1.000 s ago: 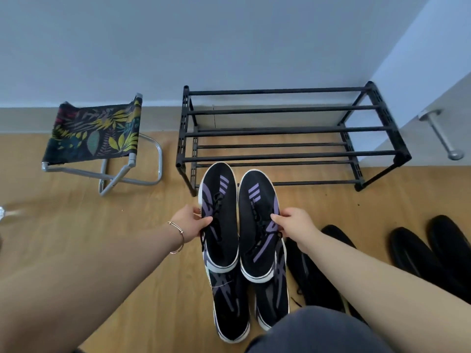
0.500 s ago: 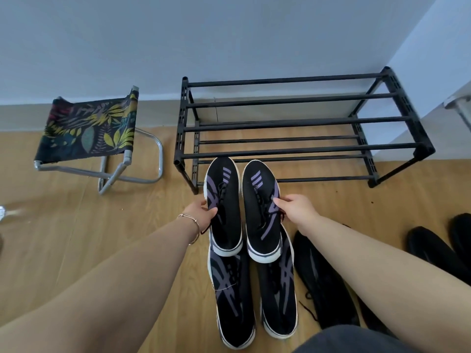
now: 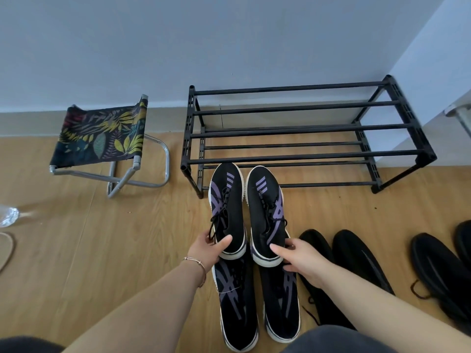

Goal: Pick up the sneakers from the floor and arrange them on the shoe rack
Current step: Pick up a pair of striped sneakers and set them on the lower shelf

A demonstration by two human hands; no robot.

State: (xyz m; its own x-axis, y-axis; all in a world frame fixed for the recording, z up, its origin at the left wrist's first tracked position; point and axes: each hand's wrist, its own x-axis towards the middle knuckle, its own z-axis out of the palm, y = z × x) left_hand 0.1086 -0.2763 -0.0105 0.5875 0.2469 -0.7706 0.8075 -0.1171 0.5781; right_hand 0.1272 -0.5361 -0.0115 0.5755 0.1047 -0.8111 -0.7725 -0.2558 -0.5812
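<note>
My left hand (image 3: 207, 249) grips the heel of a black sneaker with purple stripes (image 3: 226, 200). My right hand (image 3: 299, 259) grips the heel of its partner (image 3: 266, 207). Both shoes are held side by side, toes pointing at the left front of the black two-tier shoe rack (image 3: 305, 155), which stands against the wall with bare bars. A second black-and-purple pair (image 3: 233, 307) lies on the wooden floor just below the held pair, partly covered by it.
A folding stool (image 3: 102, 138) with leaf-print fabric stands left of the rack. Black shoes (image 3: 356, 256) lie on the floor at the right, more at the far right (image 3: 438, 271). A clear bottle (image 3: 7, 216) is at the left edge. A metal door stop (image 3: 458, 113) juts out at the right.
Both hands slid from the laces back to the heels of the held pair. The view pulled back, and the sneakers' toes now sit at the rack's lower front bar.
</note>
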